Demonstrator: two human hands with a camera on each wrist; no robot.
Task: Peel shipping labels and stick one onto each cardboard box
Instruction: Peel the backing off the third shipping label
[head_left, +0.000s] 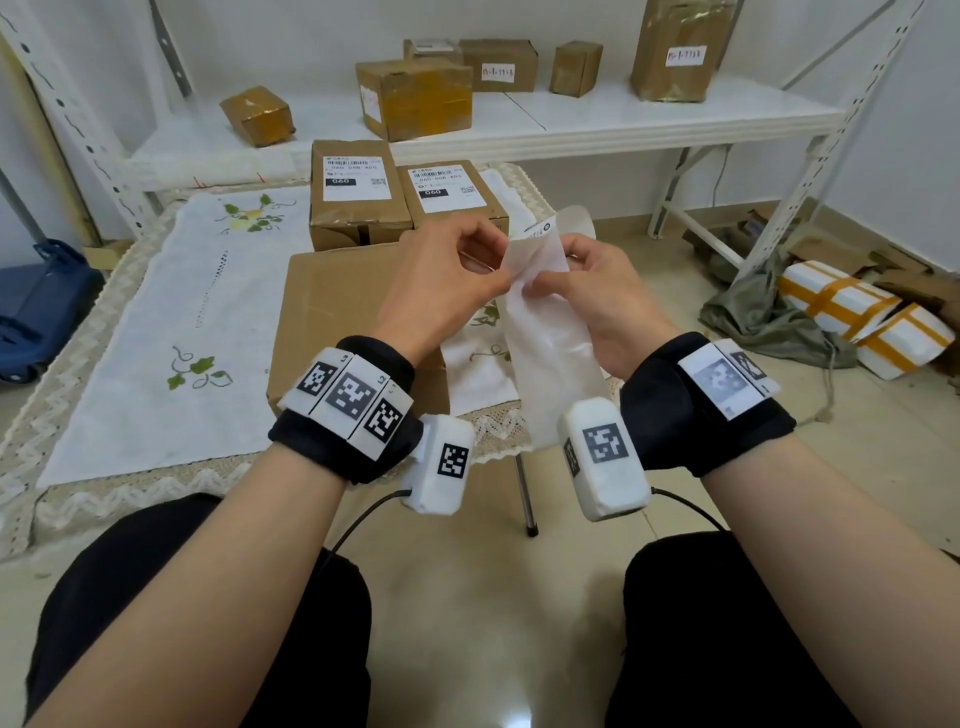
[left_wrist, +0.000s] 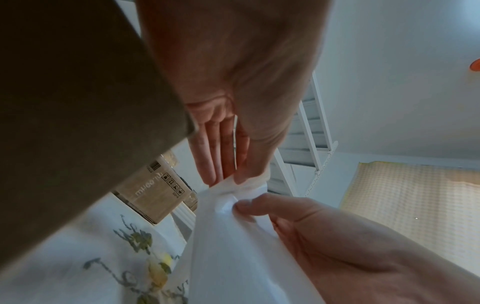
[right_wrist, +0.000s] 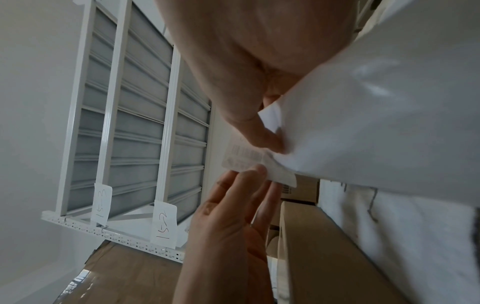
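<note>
Both hands hold a white shipping label sheet (head_left: 537, 291) with its glossy backing upright above the table's right side. My left hand (head_left: 452, 275) pinches the sheet's left edge; my right hand (head_left: 587, 280) pinches its right edge, thumb in front. In the right wrist view the label's printed corner (right_wrist: 246, 156) curls away from the backing (right_wrist: 376, 102). In the left wrist view the sheet (left_wrist: 233, 236) is pinched between both hands. A large plain cardboard box (head_left: 332, 322) lies under my left hand. Two smaller boxes behind it carry labels: the left box (head_left: 353, 192) and the right box (head_left: 447, 195).
An embroidered white cloth (head_left: 171, 322) covers the low table. A white shelf (head_left: 571, 119) behind holds several taped cardboard boxes. A blue case (head_left: 36, 306) stands at the left. A green bag (head_left: 763, 312) and white taped parcels (head_left: 862, 322) lie on the floor at right.
</note>
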